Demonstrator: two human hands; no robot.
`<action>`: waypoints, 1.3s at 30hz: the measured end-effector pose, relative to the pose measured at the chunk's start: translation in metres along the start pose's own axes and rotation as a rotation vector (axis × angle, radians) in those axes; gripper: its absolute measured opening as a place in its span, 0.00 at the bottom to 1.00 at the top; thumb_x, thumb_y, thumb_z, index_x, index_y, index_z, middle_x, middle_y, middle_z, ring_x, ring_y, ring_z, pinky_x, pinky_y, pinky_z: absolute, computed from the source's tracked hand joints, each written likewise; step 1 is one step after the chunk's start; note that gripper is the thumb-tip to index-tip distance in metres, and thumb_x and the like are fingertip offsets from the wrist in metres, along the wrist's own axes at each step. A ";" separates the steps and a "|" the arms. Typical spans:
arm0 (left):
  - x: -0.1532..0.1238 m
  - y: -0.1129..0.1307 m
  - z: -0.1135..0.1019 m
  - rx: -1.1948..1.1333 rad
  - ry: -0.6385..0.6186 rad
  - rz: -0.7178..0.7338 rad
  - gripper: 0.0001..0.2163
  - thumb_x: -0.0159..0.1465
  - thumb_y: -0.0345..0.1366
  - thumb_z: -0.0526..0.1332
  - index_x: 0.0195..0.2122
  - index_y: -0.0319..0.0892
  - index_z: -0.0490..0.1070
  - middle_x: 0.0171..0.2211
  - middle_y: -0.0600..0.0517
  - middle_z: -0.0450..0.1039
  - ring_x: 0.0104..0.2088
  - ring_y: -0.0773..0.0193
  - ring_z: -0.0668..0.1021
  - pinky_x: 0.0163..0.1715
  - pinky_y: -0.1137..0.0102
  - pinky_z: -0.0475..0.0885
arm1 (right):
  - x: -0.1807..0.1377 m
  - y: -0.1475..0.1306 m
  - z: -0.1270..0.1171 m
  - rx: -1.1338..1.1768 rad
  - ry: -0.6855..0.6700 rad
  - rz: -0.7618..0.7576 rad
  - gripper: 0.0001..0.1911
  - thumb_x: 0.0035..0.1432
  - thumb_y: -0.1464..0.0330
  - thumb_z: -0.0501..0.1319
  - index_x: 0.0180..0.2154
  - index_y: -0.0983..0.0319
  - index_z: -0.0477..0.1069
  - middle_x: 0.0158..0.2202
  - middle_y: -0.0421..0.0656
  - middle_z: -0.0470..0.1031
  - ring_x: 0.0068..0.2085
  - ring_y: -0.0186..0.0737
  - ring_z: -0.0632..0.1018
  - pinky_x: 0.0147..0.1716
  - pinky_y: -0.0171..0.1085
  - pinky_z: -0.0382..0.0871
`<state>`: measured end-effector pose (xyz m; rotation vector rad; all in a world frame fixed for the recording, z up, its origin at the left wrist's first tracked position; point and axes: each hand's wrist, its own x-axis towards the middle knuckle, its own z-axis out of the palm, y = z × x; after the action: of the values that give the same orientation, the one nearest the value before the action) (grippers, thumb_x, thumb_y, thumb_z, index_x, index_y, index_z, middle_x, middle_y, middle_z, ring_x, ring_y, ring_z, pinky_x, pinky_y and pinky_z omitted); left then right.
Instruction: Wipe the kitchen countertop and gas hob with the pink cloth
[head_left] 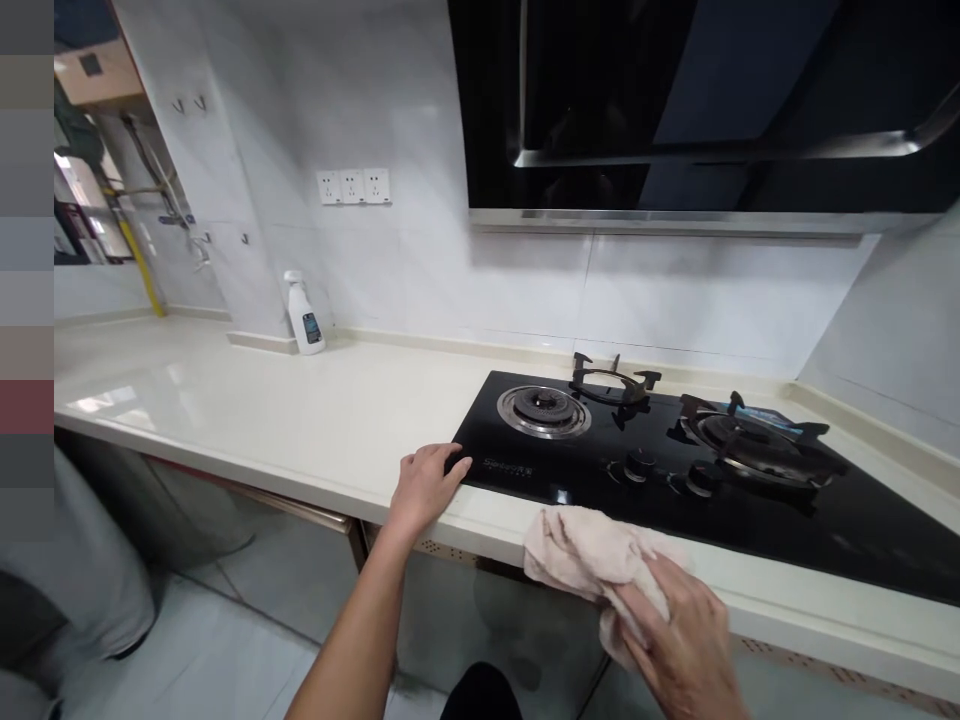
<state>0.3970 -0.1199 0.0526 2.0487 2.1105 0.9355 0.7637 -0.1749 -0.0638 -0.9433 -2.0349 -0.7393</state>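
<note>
From where I stand, the black cooktop [577,460] is the thing to go by. At its front left corner lies the left hand [425,482], palm down, partly on the pale table [375,400] and reaching the black glass; its fingers are loosely bent, close together, with the thumb set a little apart, pinching nothing. In front of the cooktop, the right hand [682,620] has its fingers gathered round a crumpled pale pink cloth [592,550]; some fingertips are hidden in the folds. The cloth is bunched at the table's front edge, just short of the cooktop, with one end hanging lower; I can't tell how firmly it presses there. On the cooktop's left side sits a bare round burner [544,408], while a loose-looking pan support [643,382] stands toward the back. The right burner [750,440] carries its own dark support, and two knobs [640,465] sit near the cooktop's front, between the burners. Well left of the cooktop, a white spray bottle [304,315] stands upright by the wall. Above the cooktop hangs a black range hood [675,100].
</note>
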 end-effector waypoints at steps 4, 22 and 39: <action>-0.001 -0.001 0.002 -0.053 0.009 -0.015 0.21 0.71 0.52 0.52 0.57 0.48 0.73 0.60 0.46 0.75 0.62 0.50 0.72 0.64 0.52 0.59 | -0.003 -0.012 0.014 -0.049 -0.002 0.155 0.21 0.58 0.66 0.65 0.53 0.47 0.73 0.56 0.52 0.69 0.55 0.64 0.72 0.49 0.60 0.66; 0.007 -0.013 0.002 -0.121 0.059 -0.052 0.16 0.70 0.48 0.55 0.49 0.51 0.79 0.49 0.53 0.83 0.51 0.57 0.81 0.53 0.64 0.71 | 0.114 -0.120 0.038 0.593 -0.001 0.101 0.30 0.55 0.76 0.55 0.59 0.51 0.67 0.59 0.48 0.68 0.60 0.54 0.69 0.57 0.57 0.64; 0.005 -0.013 0.004 -0.193 0.165 -0.024 0.13 0.68 0.44 0.58 0.47 0.47 0.78 0.50 0.48 0.81 0.53 0.54 0.79 0.57 0.58 0.70 | 0.123 -0.007 0.023 0.515 -0.345 0.431 0.23 0.67 0.62 0.51 0.61 0.54 0.68 0.46 0.45 0.73 0.46 0.45 0.77 0.47 0.44 0.69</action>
<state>0.3864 -0.1133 0.0451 1.9091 2.0203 1.2894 0.6949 -0.1170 0.0234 -1.1895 -2.0496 0.1889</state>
